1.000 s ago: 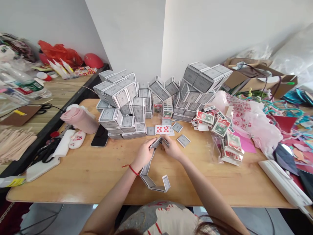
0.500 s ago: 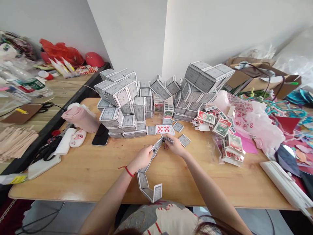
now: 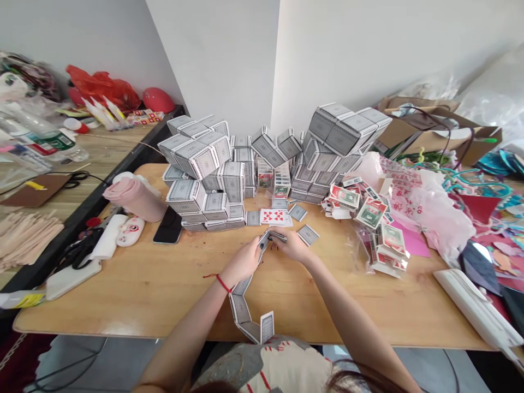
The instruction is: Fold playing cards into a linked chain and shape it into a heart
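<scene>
My left hand [image 3: 244, 261] and my right hand [image 3: 291, 246] meet over the middle of the wooden table [image 3: 135, 295]. Both are closed on the top end of a chain of joined grey-backed playing cards [image 3: 248, 311]. The chain hangs down from my hands toward the table's front edge and curls up at its lower end. A red cord circles my left wrist. Just beyond my fingers lie a face-up red card [image 3: 273, 216] and a few loose grey-backed cards [image 3: 308, 234].
Stacked cubes built of grey-backed cards [image 3: 204, 164] rise at the back. Red-and-green card boxes [image 3: 370, 213] and pink plastic bags lie to the right. A black phone [image 3: 167, 226], a pink roll [image 3: 135, 197] and scissors [image 3: 82, 251] sit to the left.
The hanging card chain has swung and its lower end has curled upward. My hands have stayed together at the same spot, shifting only slightly.
</scene>
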Available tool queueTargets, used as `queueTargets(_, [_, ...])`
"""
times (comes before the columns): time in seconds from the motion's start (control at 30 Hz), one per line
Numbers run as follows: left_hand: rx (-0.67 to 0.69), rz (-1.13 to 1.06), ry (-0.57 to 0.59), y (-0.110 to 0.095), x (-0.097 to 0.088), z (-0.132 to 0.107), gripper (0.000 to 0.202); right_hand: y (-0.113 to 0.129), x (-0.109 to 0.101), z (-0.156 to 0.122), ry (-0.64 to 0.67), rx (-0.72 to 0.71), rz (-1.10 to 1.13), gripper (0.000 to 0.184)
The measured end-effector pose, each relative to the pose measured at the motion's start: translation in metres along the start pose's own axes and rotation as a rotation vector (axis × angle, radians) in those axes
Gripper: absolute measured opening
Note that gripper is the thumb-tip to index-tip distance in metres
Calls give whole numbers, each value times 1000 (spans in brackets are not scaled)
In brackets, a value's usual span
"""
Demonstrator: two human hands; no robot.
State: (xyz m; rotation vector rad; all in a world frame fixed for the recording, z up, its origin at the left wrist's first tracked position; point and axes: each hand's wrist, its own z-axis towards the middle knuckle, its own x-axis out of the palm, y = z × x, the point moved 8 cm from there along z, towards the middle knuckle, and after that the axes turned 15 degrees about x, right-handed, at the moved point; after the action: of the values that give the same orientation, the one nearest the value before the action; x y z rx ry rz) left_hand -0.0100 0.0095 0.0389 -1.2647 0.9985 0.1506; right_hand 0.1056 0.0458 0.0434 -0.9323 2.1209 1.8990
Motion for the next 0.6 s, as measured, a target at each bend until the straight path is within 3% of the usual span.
queueTargets(0.17, [-18,257,27,1,-3,2,22,-4,-2,0,-20,42,-97,24])
queueTargets(0.37, [43,205,58,-7,1,6,23,-5,-6,0,-55,22,-149,15])
queueTargets(0.6, [24,239,106,-8,9,6,26,-9,6,-2,-110,-9,-182,17])
